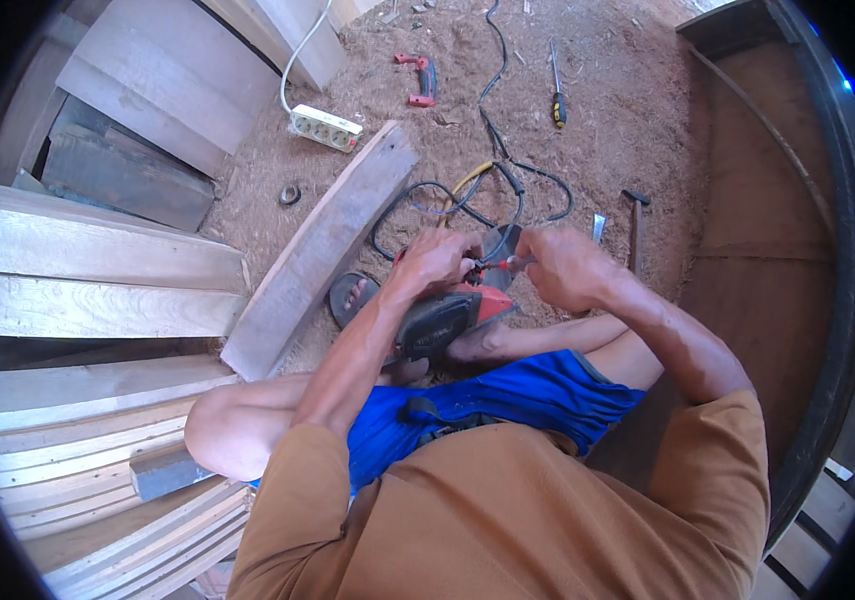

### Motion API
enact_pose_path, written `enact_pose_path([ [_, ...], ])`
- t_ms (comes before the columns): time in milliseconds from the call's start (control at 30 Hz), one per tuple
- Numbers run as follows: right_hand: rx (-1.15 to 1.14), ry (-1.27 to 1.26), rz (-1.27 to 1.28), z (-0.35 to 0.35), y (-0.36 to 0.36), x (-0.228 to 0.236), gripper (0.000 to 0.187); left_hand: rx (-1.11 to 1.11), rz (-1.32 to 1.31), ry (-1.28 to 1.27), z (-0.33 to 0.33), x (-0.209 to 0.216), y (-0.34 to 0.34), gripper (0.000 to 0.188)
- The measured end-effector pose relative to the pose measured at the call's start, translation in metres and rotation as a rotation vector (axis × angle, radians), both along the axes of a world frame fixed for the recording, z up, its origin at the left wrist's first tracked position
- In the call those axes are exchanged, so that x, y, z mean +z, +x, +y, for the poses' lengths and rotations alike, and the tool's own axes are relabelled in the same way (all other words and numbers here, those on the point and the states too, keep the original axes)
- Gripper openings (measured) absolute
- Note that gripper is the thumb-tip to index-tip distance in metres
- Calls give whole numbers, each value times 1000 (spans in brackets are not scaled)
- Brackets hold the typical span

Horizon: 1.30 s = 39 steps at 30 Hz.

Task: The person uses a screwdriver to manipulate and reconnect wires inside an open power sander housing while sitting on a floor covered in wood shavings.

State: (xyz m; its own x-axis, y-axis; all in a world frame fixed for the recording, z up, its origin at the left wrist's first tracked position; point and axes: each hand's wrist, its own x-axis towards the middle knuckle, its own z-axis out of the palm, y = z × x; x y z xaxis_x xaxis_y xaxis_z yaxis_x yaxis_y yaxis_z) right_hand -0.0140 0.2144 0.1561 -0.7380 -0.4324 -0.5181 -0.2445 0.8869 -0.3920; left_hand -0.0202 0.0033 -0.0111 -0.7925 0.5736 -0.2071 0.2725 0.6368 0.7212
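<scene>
A red-and-black power tool (438,322) rests between my bent legs, its far end partly hidden by my hands. Over its top curls my left hand (438,260), fingers closed on it and pinched near its open upper part. Just to the right, my right hand (570,268) is closed around a thin red piece (496,265) that points toward the left fingertips. The fingers hide most of that piece, so its exact kind is unclear. A dark cable (520,185) lies looped on the ground just beyond both hands.
A wooden beam (323,245) lies to the left. Beyond are a white power strip (326,128), a red-and-black handle part (422,80) and a screwdriver (558,100). A hammer (636,225) lies right, near a large curved dark-rimmed wooden piece (768,200). Stacked boards (98,290) line the left.
</scene>
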Motion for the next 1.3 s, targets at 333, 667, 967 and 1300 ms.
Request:
enact_pose_path([
  [333, 421, 35, 184, 3, 1, 22, 22, 18, -81, 24, -4, 18, -1, 22],
  [667, 181, 41, 141, -4, 1, 7, 25, -2, -60, -4, -2, 13, -3, 24],
  [967, -141, 52, 162, 9, 7, 27, 31, 2, -72, -3, -6, -4, -10, 22],
  [1300, -633, -483, -95, 41, 38, -108, 29, 27, -81, 58, -7, -7, -8, 28],
])
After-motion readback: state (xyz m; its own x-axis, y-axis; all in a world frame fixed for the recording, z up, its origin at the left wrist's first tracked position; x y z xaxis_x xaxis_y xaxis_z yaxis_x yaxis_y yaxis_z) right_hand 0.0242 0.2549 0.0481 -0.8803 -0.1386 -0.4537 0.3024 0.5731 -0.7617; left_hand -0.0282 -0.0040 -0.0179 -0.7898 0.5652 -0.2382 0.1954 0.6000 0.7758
